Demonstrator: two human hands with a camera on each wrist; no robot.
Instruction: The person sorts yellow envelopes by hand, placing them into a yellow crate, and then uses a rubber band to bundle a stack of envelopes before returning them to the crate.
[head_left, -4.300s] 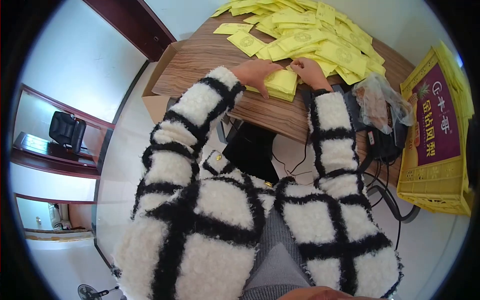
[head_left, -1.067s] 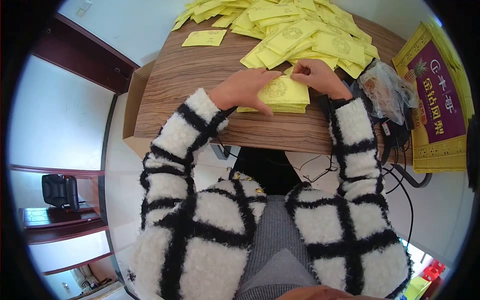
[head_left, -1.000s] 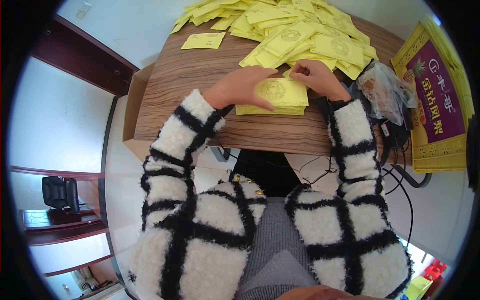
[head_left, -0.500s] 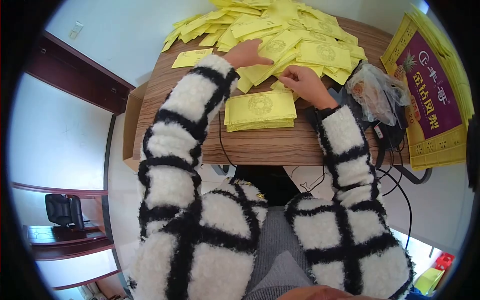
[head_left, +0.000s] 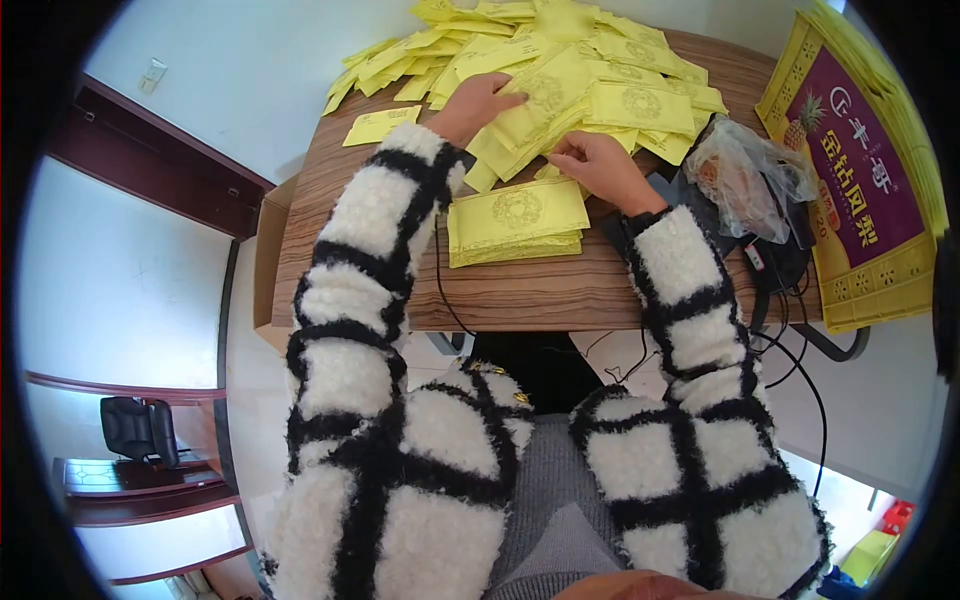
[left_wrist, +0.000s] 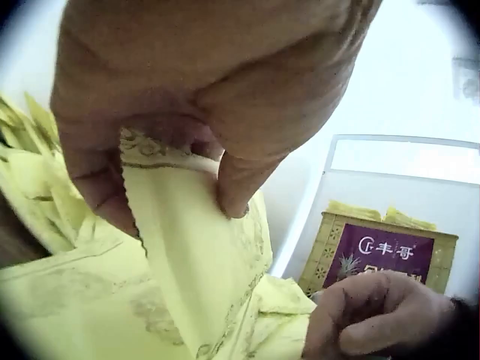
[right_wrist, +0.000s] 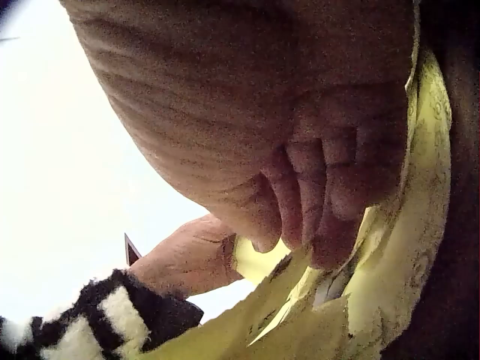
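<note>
The left hand (head_left: 478, 103) pinched a yellow envelope (left_wrist: 191, 255) in the loose pile (head_left: 600, 70) on the surface (head_left: 520, 295). The right hand (head_left: 592, 168), fingers curled, pressed on envelopes beside the neat stack (head_left: 515, 220).

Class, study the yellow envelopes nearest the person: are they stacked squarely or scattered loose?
Stacked. The near stack lies flat with edges roughly aligned on the table, unlike the loose heap beyond it.

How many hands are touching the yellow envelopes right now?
2: the left hand pinches an envelope in the loose pile; the right hand rests at the pile's near edge.
</note>
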